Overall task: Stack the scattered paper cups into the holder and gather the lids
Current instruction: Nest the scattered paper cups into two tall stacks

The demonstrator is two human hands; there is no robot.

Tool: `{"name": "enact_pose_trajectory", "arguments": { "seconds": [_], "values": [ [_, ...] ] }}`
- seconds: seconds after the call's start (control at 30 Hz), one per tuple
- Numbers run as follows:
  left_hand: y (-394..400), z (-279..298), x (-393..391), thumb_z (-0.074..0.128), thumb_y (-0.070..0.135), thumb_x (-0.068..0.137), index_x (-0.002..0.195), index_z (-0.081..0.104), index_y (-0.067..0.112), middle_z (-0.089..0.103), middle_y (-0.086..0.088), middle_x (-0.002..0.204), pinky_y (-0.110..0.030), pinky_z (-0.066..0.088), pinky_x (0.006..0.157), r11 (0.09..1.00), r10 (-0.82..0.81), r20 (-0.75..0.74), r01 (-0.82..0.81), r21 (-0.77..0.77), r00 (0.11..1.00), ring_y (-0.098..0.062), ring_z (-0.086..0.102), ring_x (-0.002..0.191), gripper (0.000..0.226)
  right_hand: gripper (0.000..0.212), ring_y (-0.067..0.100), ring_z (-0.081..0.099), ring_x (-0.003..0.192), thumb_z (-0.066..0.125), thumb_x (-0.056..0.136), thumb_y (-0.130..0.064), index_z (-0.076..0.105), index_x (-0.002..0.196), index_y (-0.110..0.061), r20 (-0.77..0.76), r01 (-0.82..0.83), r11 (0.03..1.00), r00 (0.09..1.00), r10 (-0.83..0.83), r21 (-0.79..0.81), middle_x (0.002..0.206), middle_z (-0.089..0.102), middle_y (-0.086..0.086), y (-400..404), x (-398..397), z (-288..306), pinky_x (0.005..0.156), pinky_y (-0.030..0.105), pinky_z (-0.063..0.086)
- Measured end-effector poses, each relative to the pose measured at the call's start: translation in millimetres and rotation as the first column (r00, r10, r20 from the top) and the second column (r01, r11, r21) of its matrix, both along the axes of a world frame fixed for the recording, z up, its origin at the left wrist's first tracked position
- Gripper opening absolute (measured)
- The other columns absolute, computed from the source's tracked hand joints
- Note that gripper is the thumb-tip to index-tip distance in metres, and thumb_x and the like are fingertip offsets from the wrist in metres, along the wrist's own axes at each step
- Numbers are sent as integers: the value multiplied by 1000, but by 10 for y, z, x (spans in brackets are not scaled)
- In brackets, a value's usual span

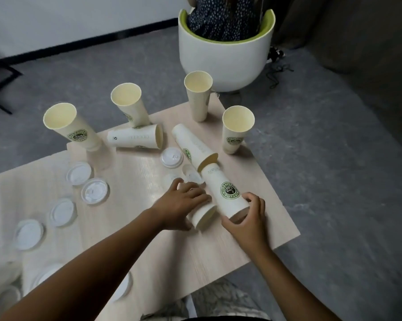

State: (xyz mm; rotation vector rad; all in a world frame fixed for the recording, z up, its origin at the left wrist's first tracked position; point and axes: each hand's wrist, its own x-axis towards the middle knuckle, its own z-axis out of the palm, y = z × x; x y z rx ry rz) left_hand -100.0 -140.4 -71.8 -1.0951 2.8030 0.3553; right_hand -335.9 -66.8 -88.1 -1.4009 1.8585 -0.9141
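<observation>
Both hands work near the desk's (135,230) right edge. Right hand (246,218) curls round the open mouth of a lying paper cup (227,195), thumb and fingers gripping its rim. Left hand (183,202) wraps over a second lying cup (203,216) just beside the first, fingers bent across its wall.

On the held cup sits a round green badge with white lettering; the word looks like "COFFEE", though blur leaves it uncertain. All cups are tall, cream-coloured, pale yellow inside.

Just beyond the hands a third lying cup (193,147) has its mouth touching the base of the right hand's cup. Another cup lies on its side (136,139) farther left, with faint grey print too soft to read. Four cups stand upright: one at the right edge (237,129), one at the far corner (198,96), one behind the lying cup (130,104), one at the far left (71,127).

White plastic lids are scattered flat: one near the middle (171,157), two side by side at the left (79,173) (95,191), more (63,212) (28,234) trailing toward the near-left corner.
</observation>
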Motion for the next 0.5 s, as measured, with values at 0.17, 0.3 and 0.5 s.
{"name": "enact_pose_trajectory", "arguments": {
  "seconds": [0.17, 0.3, 0.5],
  "values": [
    [191, 231, -33, 75, 56, 61, 142, 46, 28, 53, 12, 138, -40, 33, 106, 913, 406, -288, -370, 171, 867, -18, 46, 129, 90, 84, 18, 58, 117, 93, 60, -30, 46, 129, -21, 116, 24, 985, 993, -4, -173, 129, 54, -3, -13, -297, 672, 91, 39, 55],
    [349, 394, 19, 81, 49, 59, 138, 44, 34, 50, 23, 130, -36, 37, 97, 783, 619, -450, -545, 299, 643, -12, 50, 117, 88, 86, 16, 57, 125, 83, 61, -44, 52, 136, -19, 117, -79, 954, 986, 116, -288, 135, 53, -5, -103, -397, 1331, 97, 40, 54],
    [534, 572, 60, 83, 39, 58, 132, 41, 40, 49, 19, 128, -34, 54, 91, 690, 716, -554, -552, 468, 424, -10, 57, 115, 85, 83, 15, 53, 128, 81, 65, -41, 57, 140, -12, -31, -336, 823, 931, 363, -458, 135, 47, -4, -286, -183, 2018, 102, 33, 51]
  ]
}}
